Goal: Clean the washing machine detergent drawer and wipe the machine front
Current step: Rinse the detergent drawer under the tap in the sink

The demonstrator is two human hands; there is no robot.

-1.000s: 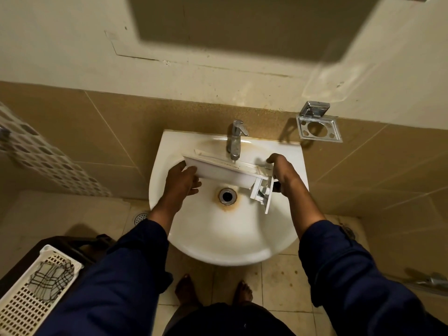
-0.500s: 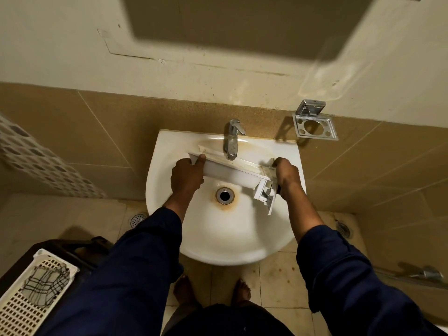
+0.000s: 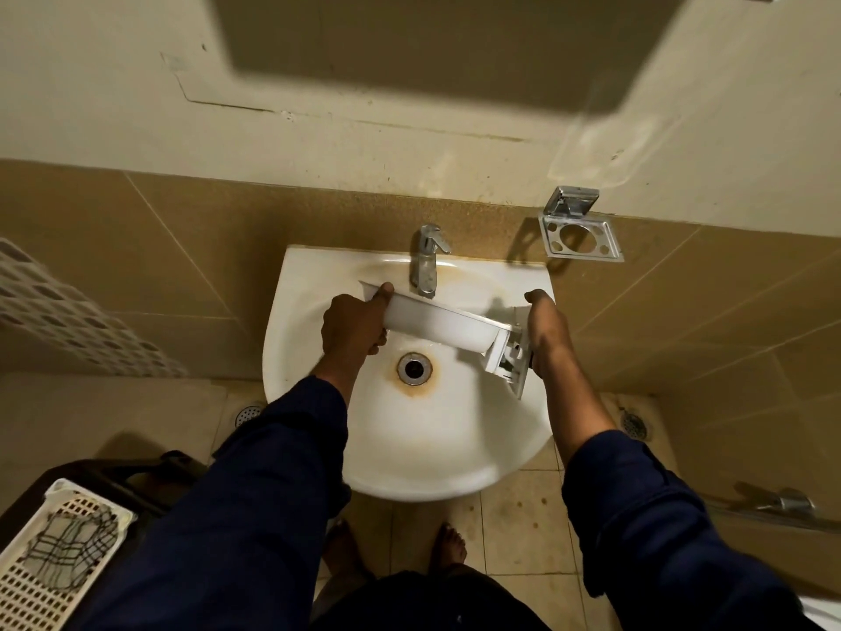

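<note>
**Drawer held over the sink**

A basket (image 3: pixel 54 571) sat low on the left. Above the sink (image 3: pixel 432 444) and its drain (image 3: pixel 414 367), the drawer (image 3: pixel 437 323) hung tilted, with its front panel at the right. The left grip (image 3: pixel 352 325) curled round its left end, thumb on the top edge. The right grip (image 3: pixel 544 330) clasped the panel. Just behind stood the tap (image 3: pixel 425 261).

White drawer (image 3: pixel 437 323), rust-stained white basin (image 3: pixel 455 448), navy sleeves (image 3: pixel 255 494), perhaps checked cloth (image 3: pixel 68 546)
</note>
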